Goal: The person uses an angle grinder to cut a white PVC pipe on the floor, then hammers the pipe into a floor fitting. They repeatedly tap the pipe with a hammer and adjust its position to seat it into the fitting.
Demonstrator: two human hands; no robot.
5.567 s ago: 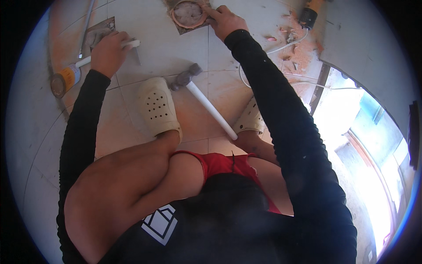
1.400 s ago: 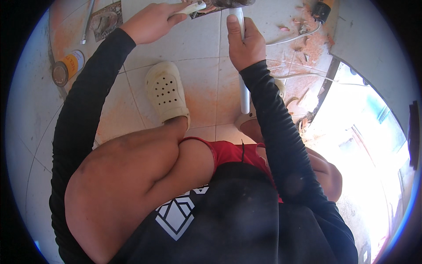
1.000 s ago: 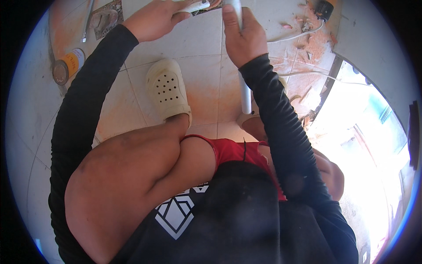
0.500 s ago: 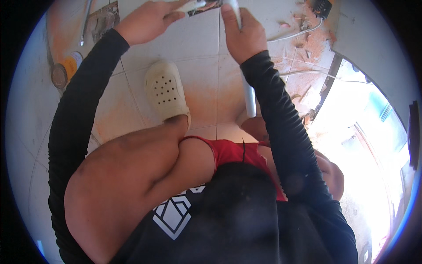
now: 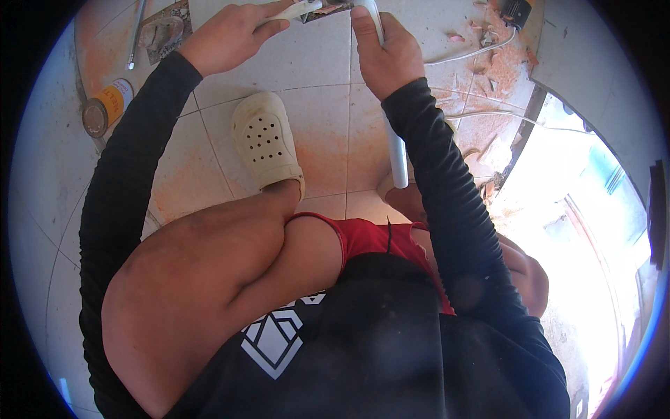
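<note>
At the top of the head view, my left hand (image 5: 230,38) is closed on a short whitish stick-like thing (image 5: 299,10); its kind is not clear. My right hand (image 5: 389,52) grips a white plastic pipe (image 5: 398,157), thumb along its upper end. The pipe runs down behind my right forearm, and its lower end shows near my right foot. Between the hands lies a rough dark hole (image 5: 326,11) in the tiled floor, partly cut off by the picture's edge. The tips of both held things come close together over it.
A can with an orange-yellow label (image 5: 108,106) is at the left, below a thin metal rod (image 5: 137,35) and another broken floor patch (image 5: 164,33). Reddish dust and rubble (image 5: 492,52) lie right, with a white cord (image 5: 474,54) and a black device (image 5: 515,12). My cream clog (image 5: 266,136) stands mid-floor.
Both hands keep their hold with barely any movement. The view has shifted slightly, so more of the labelled can shows beside my left sleeve.
</note>
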